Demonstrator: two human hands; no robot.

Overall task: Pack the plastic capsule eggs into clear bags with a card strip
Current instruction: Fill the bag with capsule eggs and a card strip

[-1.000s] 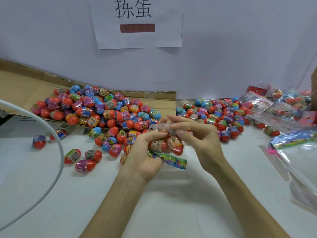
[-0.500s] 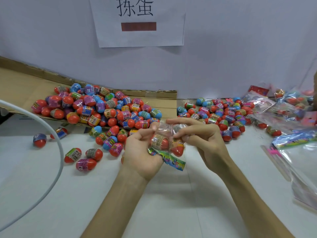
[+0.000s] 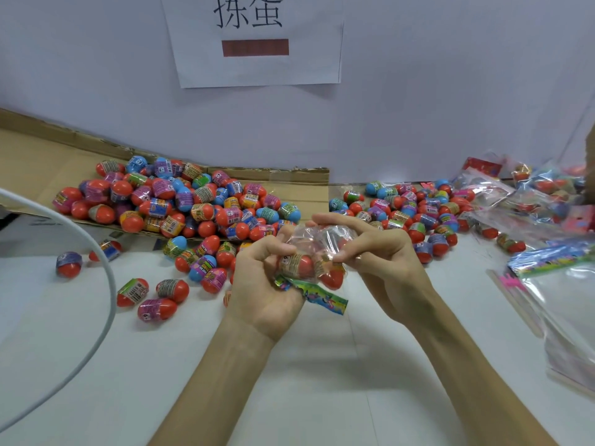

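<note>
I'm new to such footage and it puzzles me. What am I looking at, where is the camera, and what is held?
No machine: these are a person's two bare hands, filmed by a wide-angle camera worn on the head, looking down. The left hand and right hand hold a clear bag with capsule eggs inside and a colourful card strip at its lower end. On the white table lie a pile of loose eggs on flat cardboard, a second pile to the right, and filled bags far right.
</note>
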